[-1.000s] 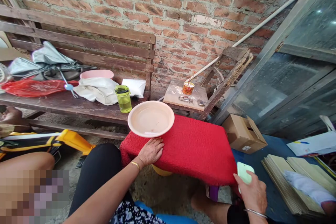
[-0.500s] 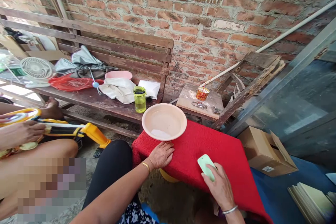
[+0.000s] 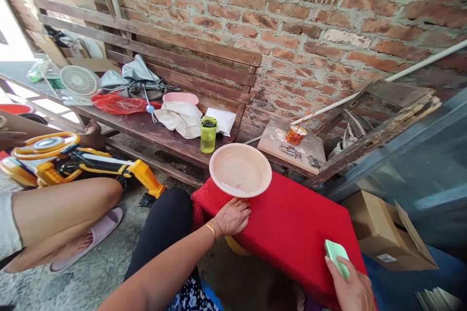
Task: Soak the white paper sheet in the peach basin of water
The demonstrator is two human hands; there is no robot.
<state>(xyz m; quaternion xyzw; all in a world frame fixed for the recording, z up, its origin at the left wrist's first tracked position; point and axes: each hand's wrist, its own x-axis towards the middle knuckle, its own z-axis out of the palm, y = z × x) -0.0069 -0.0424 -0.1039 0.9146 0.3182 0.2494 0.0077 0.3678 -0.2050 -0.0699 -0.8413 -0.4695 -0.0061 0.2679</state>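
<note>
A red cloth covers a small table in front of me. My left hand lies flat on it at the near left, fingers out, just below the rim of a pale peach basin. The basin seems to hold clear water. At the right end of the cloth, my right hand grips what looks like a mint-green scrub brush, an oblong block with a small hole. Its underside is hidden against the cloth.
A wooden bench holds a green bottle, cloths and a fan. A small wooden stand bears a paper cup and padlocks. Right, a cardboard box. Left, another person's leg and a yellow toy.
My right hand has moved the scrub brush rightward over the cloth, toward its right edge. My left hand stays beside the basin. The view has shifted, and the other person's hand has left the toy.
</note>
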